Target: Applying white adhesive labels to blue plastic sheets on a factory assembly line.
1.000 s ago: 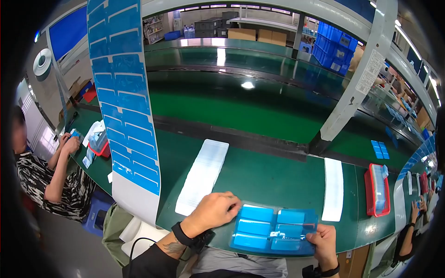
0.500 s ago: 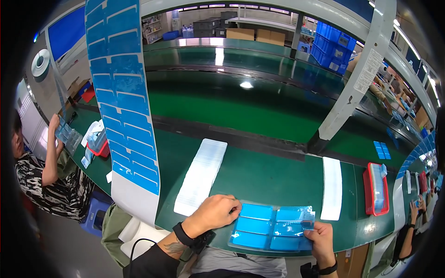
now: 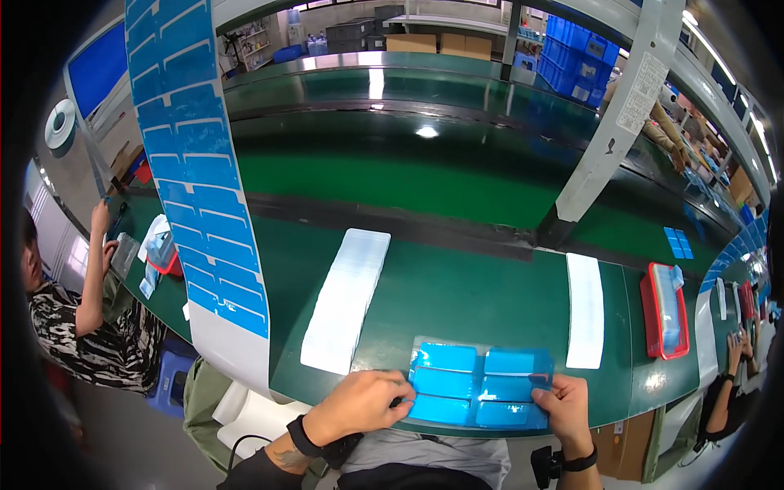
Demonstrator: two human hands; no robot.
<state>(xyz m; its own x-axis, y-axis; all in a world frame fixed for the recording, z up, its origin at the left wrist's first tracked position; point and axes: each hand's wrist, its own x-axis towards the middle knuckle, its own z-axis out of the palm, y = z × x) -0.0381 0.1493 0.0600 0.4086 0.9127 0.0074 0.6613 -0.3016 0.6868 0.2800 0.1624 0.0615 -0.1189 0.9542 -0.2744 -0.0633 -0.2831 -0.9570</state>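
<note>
A clear plastic sheet (image 3: 478,385) carrying several glossy blue rectangles in two columns lies at the table's front edge. My right hand (image 3: 565,406) pinches its right edge, thumb on top. My left hand (image 3: 359,402) is closed, with thumb and forefinger together at the sheet's left edge. Beyond my left hand lies a fanned row of white cards (image 3: 345,302). A second row of white cards (image 3: 585,314) lies beyond my right hand. Left of the cards hangs a long white backing strip with blue die-cut film pieces (image 3: 200,188).
A red basket (image 3: 684,349) with clear and bluish pieces stands at the right. The grey post (image 3: 608,147) rises at the table's back edge, before a green conveyor (image 3: 392,167). A co-worker (image 3: 90,327) sits at the left; another person's hands (image 3: 735,347) work at far right.
The view has shifted slightly. My left hand has slid from the sheet's upper left corner down along its left edge. My right hand keeps its pinch on the right edge.
</note>
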